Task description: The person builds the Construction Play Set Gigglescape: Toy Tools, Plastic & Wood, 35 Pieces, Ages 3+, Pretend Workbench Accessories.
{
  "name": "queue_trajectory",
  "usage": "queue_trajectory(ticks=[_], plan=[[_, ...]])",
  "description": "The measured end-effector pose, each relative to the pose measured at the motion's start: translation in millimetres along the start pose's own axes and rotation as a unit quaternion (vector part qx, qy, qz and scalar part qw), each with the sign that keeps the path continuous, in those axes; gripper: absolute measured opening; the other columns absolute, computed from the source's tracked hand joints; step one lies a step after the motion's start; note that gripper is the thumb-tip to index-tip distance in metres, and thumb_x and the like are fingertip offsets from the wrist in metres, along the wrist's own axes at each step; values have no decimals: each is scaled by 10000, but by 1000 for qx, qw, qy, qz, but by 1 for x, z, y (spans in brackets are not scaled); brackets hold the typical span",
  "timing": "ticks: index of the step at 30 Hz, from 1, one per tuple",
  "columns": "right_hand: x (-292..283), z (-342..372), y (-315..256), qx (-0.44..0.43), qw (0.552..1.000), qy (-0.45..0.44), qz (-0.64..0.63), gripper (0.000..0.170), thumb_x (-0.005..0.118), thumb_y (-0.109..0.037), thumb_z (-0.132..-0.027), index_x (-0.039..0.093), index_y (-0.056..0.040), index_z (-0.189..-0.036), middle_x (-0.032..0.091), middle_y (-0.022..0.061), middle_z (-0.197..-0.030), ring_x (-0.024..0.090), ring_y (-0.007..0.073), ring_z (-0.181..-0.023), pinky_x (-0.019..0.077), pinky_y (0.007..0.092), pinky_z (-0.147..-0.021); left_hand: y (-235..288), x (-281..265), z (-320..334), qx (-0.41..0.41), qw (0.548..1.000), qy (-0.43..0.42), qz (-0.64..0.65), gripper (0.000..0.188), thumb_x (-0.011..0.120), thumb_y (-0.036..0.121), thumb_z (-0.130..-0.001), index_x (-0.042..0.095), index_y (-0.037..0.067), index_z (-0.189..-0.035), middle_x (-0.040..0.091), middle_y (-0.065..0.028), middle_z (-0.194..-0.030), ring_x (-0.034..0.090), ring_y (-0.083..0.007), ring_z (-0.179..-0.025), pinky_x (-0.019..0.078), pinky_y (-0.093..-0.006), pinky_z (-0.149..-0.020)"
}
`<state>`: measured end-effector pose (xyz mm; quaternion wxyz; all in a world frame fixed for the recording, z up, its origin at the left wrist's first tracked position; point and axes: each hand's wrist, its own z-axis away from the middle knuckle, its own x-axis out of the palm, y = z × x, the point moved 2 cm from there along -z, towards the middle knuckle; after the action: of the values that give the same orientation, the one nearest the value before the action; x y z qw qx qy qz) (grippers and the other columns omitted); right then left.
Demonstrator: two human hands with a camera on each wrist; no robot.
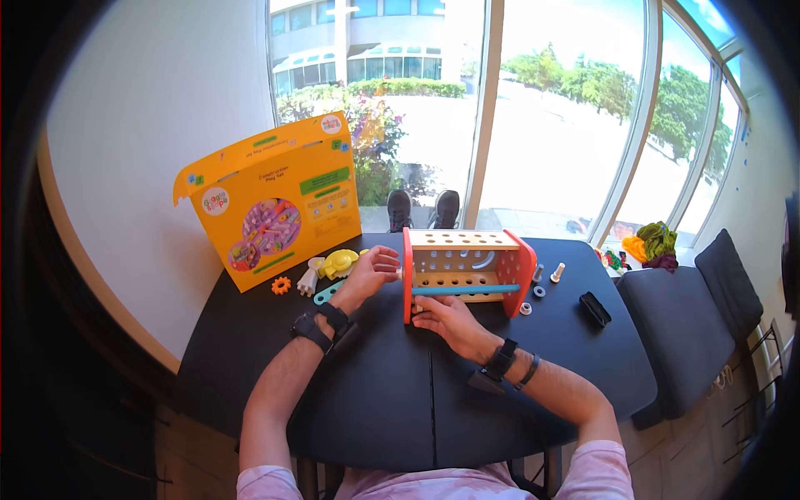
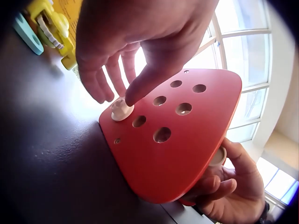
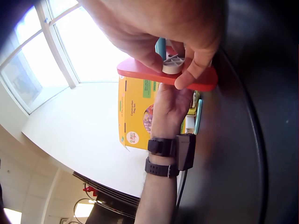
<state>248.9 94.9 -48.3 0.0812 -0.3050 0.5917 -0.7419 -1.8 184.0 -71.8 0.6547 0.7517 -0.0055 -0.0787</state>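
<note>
A wooden toy workbench (image 1: 467,241) with red side panels (image 2: 187,135) stands on the table. Around a cream flanged toy nut (image 2: 122,111), set against the left panel's outer face low down, the thumb and fingers of my left hand (image 1: 372,275) pinch. My right hand (image 1: 454,323) is at the near edge of that same panel, on its inner side. Between its thumb and fingers it holds a white toy screw (image 3: 173,65) with a slotted round head. A blue bar (image 1: 467,290) runs across the workbench's front, just above the right hand.
The yellow box (image 1: 275,208) stands behind the left hand, with an orange gear (image 1: 281,286), yellow toy pieces (image 1: 339,263) and a teal strip (image 1: 327,293) before it. Right of the workbench lie grey nuts (image 1: 539,292), a pale screw (image 1: 557,272) and a black case (image 1: 594,309).
</note>
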Motion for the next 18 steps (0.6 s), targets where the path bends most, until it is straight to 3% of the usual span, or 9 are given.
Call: queue_trajectory(ticks=[5, 8, 11, 14, 17, 18], plan=[[0, 1, 1, -5, 1000, -1, -4, 345, 738, -263, -1124, 704, -27, -1373, 758, 56, -1234, 735, 136, -1084, 620, 296, -1004, 2, 0, 2, -86, 996, 0, -8, 369, 803, 76, -1021, 663, 34, -1360, 756, -129, -1244, 741, -198, -1123, 635, -336, -939], [0, 2, 0, 3, 1000, -1, 3, 357, 740, -265, -1123, 700, -25, -1383, 755, 58, -1241, 732, 137, -1093, 618, 294, -1003, 1, 0, -1, 71, 997, 3, -10, 341, 790, 104, -1045, 662, 38, -1353, 762, -121, -1225, 745, -188, -1109, 638, -338, -928], [2, 3, 0, -6, 1000, -7, 0, 365, 740, -269, -1123, 697, -22, -1389, 753, 61, -1243, 732, 140, -1092, 618, 292, -1001, 4, -1, 0, -88, 995, 31, -39, 318, 783, 127, -1061, 664, 39, -1342, 766, -119, -1214, 752, -184, -1088, 641, -338, -923], [1, 2, 0, 4, 1000, 0, 6, 372, 738, -270, -1125, 694, -17, -1394, 752, 61, -1243, 732, 142, -1087, 618, 290, -998, -1, 1, 1, -77, 997, -4, -17, 331, 795, 138, -1055, 660, 30, -1338, 773, -115, -1177, 754, -189, -1074, 640, -338, -918], [3, 4, -2, 1, 1000, -3, 7, 366, 734, -269, -1127, 695, -15, -1388, 751, 62, -1242, 731, 141, -1088, 619, 292, -1004, -8, 0, -3, 53, 998, 9, -17, 358, 805, 162, -1056, 659, 21, -1351, 787, -115, -1150, 753, -188, -1065, 631, -331, -917], [2, 3, -2, -1, 1000, -5, 6, 365, 733, -269, -1128, 695, -15, -1387, 751, 62, -1243, 731, 140, -1089, 619, 294, -1007, -13, -1, -6, 18, 999, 5, -29, 371, 809, 156, -1051, 654, 21, -1360, 790, -116, -1146, 753, -187, -1068, 628, -331, -922]])
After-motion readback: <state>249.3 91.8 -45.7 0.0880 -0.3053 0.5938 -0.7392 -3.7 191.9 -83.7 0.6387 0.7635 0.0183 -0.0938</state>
